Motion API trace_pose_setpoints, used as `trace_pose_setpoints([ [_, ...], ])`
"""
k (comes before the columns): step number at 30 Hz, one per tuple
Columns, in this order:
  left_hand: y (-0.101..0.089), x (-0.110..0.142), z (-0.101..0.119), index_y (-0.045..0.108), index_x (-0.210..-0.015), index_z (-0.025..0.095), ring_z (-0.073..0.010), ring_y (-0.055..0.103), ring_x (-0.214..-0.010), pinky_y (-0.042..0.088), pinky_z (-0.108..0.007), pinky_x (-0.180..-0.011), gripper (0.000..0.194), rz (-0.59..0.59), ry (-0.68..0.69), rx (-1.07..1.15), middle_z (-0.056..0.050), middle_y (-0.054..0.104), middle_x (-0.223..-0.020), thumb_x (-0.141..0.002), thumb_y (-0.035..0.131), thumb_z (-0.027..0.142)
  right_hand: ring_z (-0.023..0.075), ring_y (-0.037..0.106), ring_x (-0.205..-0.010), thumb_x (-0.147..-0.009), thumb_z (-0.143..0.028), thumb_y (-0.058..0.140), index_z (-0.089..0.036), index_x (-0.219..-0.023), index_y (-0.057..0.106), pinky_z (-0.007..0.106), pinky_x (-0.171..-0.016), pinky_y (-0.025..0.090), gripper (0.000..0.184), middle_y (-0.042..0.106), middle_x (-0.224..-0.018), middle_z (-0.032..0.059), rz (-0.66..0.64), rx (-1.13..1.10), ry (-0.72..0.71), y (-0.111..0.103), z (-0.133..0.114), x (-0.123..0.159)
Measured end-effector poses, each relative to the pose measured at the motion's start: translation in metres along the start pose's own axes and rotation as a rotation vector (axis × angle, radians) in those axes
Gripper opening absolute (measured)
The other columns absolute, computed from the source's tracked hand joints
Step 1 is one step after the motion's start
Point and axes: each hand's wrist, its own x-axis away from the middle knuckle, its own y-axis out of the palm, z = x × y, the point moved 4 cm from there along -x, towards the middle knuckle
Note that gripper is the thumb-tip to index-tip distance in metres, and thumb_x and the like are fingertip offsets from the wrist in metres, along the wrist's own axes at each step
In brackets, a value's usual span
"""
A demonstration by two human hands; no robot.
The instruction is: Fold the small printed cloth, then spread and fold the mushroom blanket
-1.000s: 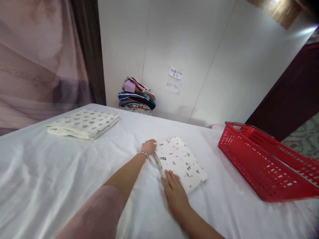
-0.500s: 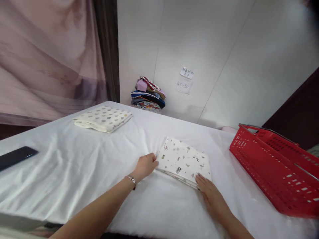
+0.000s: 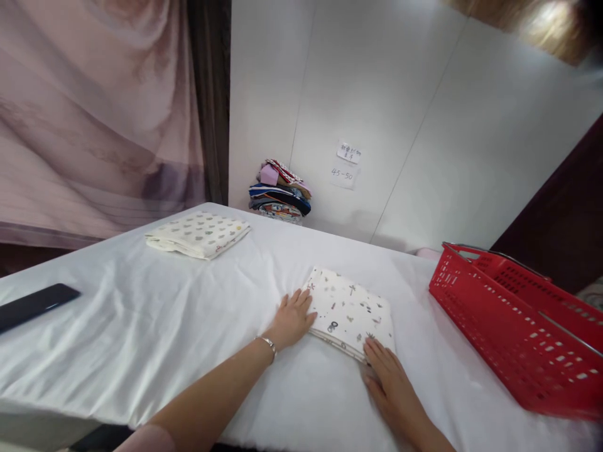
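Note:
A folded white cloth (image 3: 349, 309) with small printed figures lies flat on the white-covered table (image 3: 226, 314). My left hand (image 3: 292, 319) rests with fingers spread on its left edge; a silver bracelet circles that wrist. On the near right corner, the fingers of my right hand (image 3: 387, 375) lie stretched out, the thumb slightly apart below the edge. Farther back to the left is another folded cream cloth (image 3: 200, 233) with rows of grey-green marks, touched by neither hand.
To the right stands a red perforated basket (image 3: 509, 326) with metal handles. A dark phone (image 3: 38, 304) lies at the left edge. Behind the table, a stack of folded fabrics (image 3: 280, 191) is against the wall, near paper notes (image 3: 345, 172). A pink curtain (image 3: 98, 113) hangs at left.
My left hand has gone from gripping the cloth's left edge to lying spread on it. My right hand stays at the near right corner. The camera view has tilted up slightly.

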Motion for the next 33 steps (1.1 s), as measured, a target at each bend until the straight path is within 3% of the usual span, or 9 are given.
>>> trace_pose_setpoints([
  [7,-0.005,-0.003,-0.001,0.043,-0.129,0.023,-0.0258,0.023,-0.134,0.022,-0.051,-0.107,0.046,-0.065,-0.023,0.000,-0.004,0.032,-0.145,-0.088,0.033,0.042,0.0199,0.015,-0.136,-0.091,-0.034,0.031,-0.019,-0.140,0.028,0.046,-0.111,0.014,0.052,0.023,-0.147,0.0036,-0.051,0.030,-0.025,-0.018,-0.032,-0.039],
  [11,-0.015,-0.019,0.008,0.051,-0.120,0.023,-0.0262,0.026,-0.133,0.020,-0.053,-0.107,0.045,-0.109,-0.040,-0.021,-0.005,0.041,-0.139,-0.087,0.035,0.048,0.0221,0.016,-0.136,-0.088,-0.036,0.038,-0.018,-0.141,0.027,0.047,-0.111,0.015,0.057,0.021,-0.147,0.0042,-0.090,0.036,-0.084,0.001,-0.057,-0.059],
  [13,-0.018,-0.031,0.013,0.049,-0.124,0.021,-0.0254,0.022,-0.135,0.017,-0.051,-0.108,0.049,-0.078,-0.043,-0.040,-0.007,0.038,-0.141,-0.086,0.034,0.050,0.0242,0.016,-0.136,-0.088,-0.040,0.039,-0.016,-0.141,0.027,0.048,-0.110,0.016,0.059,0.021,-0.147,0.0054,-0.074,0.047,-0.097,0.012,-0.062,-0.062],
  [16,-0.011,-0.047,0.014,0.040,-0.132,0.019,-0.0247,0.016,-0.136,0.012,-0.050,-0.109,0.057,-0.076,-0.038,-0.049,-0.008,0.027,-0.147,-0.086,0.034,0.051,0.0245,0.017,-0.136,-0.089,-0.041,0.036,-0.015,-0.141,0.027,0.048,-0.110,0.016,0.058,0.020,-0.148,0.0052,-0.035,0.069,-0.119,0.021,-0.064,-0.060],
  [21,0.009,-0.052,0.002,0.035,-0.135,0.020,-0.0267,0.013,-0.137,0.018,-0.050,-0.107,0.062,-0.169,-0.113,0.006,-0.006,0.020,-0.149,-0.084,0.032,0.055,0.0235,0.018,-0.136,-0.090,-0.043,0.034,-0.017,-0.141,0.027,0.046,-0.109,0.018,0.057,0.021,-0.147,0.0046,0.015,0.078,-0.145,0.023,-0.060,-0.054],
  [23,0.008,-0.052,-0.001,0.041,-0.131,0.023,-0.0259,0.016,-0.136,0.021,-0.048,-0.107,0.056,-0.154,-0.108,0.040,-0.004,0.025,-0.148,-0.084,0.035,0.053,0.0234,0.019,-0.135,-0.091,-0.044,0.033,-0.018,-0.141,0.026,0.046,-0.109,0.018,0.057,0.022,-0.147,0.0041,0.026,0.076,-0.145,0.024,-0.060,-0.054],
  [28,-0.008,-0.071,-0.009,0.058,-0.111,0.023,-0.0193,0.048,-0.116,0.035,-0.031,-0.097,0.033,-0.006,-0.222,0.152,-0.005,0.057,-0.122,-0.085,0.044,0.038,0.0232,0.019,-0.135,-0.091,-0.043,0.031,-0.019,-0.142,0.024,0.046,-0.110,0.017,0.056,0.020,-0.148,0.0029,0.033,0.069,-0.140,0.025,-0.061,-0.055],
  [33,-0.011,-0.109,-0.019,0.061,-0.102,0.021,-0.0194,0.051,-0.107,0.039,-0.029,-0.090,0.025,0.048,-0.345,0.156,-0.006,0.061,-0.111,-0.081,0.050,0.027,0.0231,0.019,-0.135,-0.090,-0.040,0.034,-0.021,-0.142,0.022,0.045,-0.109,0.017,0.057,0.019,-0.148,0.0017,0.036,0.068,-0.136,0.026,-0.061,-0.054],
])
